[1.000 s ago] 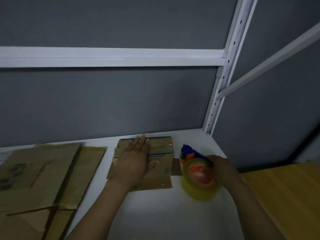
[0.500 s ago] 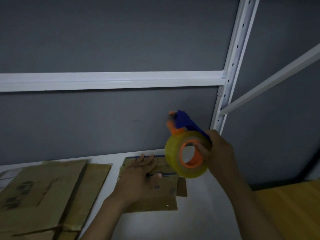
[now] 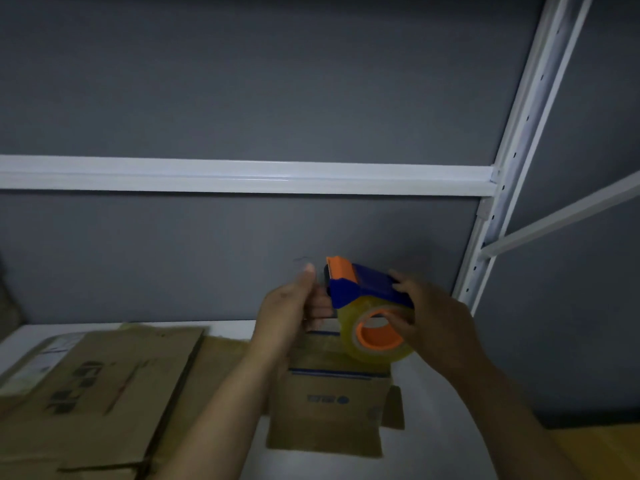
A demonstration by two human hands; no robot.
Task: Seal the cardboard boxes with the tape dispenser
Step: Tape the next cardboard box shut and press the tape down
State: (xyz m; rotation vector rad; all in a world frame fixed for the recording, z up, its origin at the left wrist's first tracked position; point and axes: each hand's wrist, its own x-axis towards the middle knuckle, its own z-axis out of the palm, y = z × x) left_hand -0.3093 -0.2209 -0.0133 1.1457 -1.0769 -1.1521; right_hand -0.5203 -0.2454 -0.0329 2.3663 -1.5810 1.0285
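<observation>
Head view: the right hand (image 3: 440,323) holds the tape dispenser (image 3: 360,289) up in the air in front of the grey wall (image 3: 242,81). Its thumb lies on the blue housing and its fingers are curled round the tape roll (image 3: 347,323) and its orange core. The dispenser's orange cutter end points up and to the left.

The left hand (image 3: 291,306) is raised just beside that end. Its thumb points upward and its fingers are curled against the front of the blue housing. Whether they pinch a free end of tape cannot be made out.

Below both hands a small cardboard box (image 3: 329,410) lies flat on the white shelf (image 3: 426,455). It has a blue stripe and a blue print on top, and a short flap juts out on its right side. The dispenser hangs over the box's far end without touching it.

To the left lies a larger flattened cardboard box (image 3: 97,386) with dark lettering. A plain cardboard sheet (image 3: 214,368) lies between the two boxes, running under the left forearm.

A strip of bare shelf runs right of the small box to the shelf's edge, where a wooden surface (image 3: 606,452) begins. The shelf's back edge meets the wall. The white upright post (image 3: 519,133) stands at the right rear corner, and the white crossbeam (image 3: 242,176) passes well above the hands.
</observation>
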